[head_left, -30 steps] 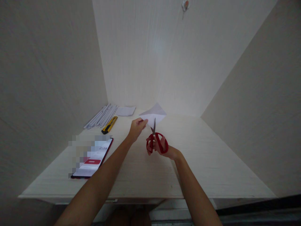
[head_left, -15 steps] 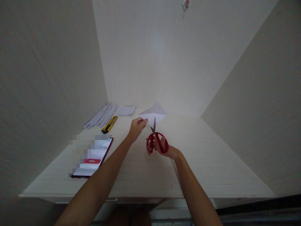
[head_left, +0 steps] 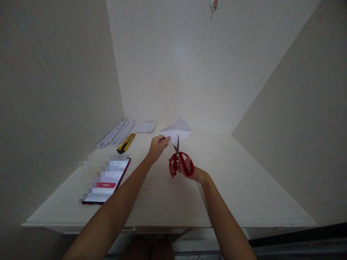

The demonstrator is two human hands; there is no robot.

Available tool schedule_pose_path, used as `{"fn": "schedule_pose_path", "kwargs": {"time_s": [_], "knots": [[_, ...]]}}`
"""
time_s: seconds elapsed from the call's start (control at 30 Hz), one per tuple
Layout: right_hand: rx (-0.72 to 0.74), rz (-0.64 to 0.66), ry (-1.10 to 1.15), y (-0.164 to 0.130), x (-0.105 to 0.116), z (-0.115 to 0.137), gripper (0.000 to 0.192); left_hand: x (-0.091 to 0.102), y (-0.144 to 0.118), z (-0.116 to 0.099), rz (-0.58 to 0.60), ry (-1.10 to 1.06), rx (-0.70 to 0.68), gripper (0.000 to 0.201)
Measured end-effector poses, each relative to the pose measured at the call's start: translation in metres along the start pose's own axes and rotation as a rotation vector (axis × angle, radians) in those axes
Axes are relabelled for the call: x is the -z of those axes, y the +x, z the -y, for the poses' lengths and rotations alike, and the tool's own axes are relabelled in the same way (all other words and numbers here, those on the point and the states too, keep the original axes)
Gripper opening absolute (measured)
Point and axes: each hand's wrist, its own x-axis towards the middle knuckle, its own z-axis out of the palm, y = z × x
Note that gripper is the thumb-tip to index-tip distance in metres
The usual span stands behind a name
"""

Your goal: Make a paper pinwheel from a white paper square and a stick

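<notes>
Scissors (head_left: 181, 159), red-handled, in the right hand (head_left: 189, 171), fingers through the loops, blades pointing up and away from the person. Blades nearly together, tips meeting the lower edge of a folded white paper (head_left: 177, 131). Cannot tell whether the blades have entered the sheet.

Nearest the viewer: both bare forearms come in from the bottom edge, over the front lip of a pale wood-grain desk (head_left: 244, 191). Left of the arms, near the front, a phone (head_left: 107, 182) lies flat with its screen lit; part of it is blurred.

Mid-desk: the left hand (head_left: 157, 146) pinches the paper at its left corner, thumb and forefinger closed on it. The paper is held off the desk, just beyond the scissors, a triangular flap standing up behind the lower fold.

Farther back, left side: a yellow and black utility knife (head_left: 126, 143) lies on the desk, angled toward the back corner. Just beside it, a bundle of white paper strips (head_left: 116, 133) along the left wall. Beyond those, a small flat white sheet (head_left: 145, 127) near the back wall.

High on the back wall, a small hook (head_left: 214, 5), detail too small to read.
</notes>
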Motion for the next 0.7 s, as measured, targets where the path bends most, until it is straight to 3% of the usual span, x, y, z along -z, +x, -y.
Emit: {"fn": "schedule_pose_path", "kwargs": {"time_s": [0.37, 0.7], "knots": [[-0.022, -0.023, -0.036, 0.001, 0.0003, 0.0016, 0.072, 0.0001, -0.0029, -0.0016, 0.153, -0.062, 0.038, 0.023], [-0.012, -0.004, 0.031, 0.0007, 0.0023, 0.0018, 0.069, -0.0022, -0.0054, -0.0055, 0.171, -0.076, 0.077, 0.023]]}}
